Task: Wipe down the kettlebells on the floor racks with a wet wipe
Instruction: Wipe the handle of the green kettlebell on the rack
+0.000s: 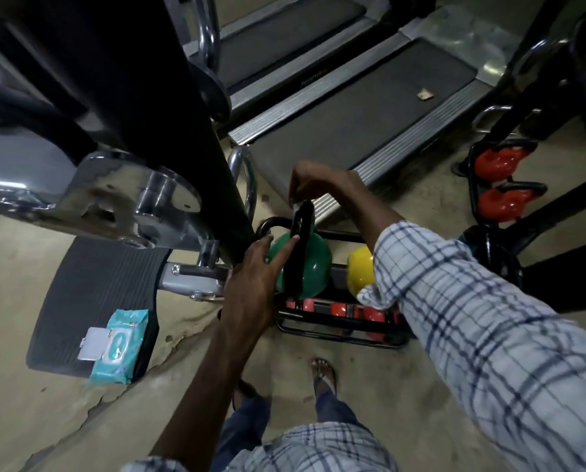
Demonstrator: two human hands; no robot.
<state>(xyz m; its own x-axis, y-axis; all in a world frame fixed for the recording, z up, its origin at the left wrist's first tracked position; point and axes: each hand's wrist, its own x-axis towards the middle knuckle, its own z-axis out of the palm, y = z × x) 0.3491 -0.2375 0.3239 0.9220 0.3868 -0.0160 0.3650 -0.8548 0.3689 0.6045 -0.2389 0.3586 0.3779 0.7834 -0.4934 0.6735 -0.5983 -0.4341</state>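
Observation:
A green kettlebell with a black handle is tilted over the low black floor rack. My right hand grips the top of its handle, with a bit of white wipe showing under the fingers. My left hand rests flat against the green body and the handle's side, fingers spread. A yellow kettlebell sits to the right in the rack, partly hidden by my checked sleeve. Small red weights lie along the rack's front.
A teal wet-wipe pack with its lid flipped up lies on a grey ribbed footplate at left. A machine's black column looms above. Treadmills stand behind. Two red kettlebells hang on a rack at right. My sandalled foot is below.

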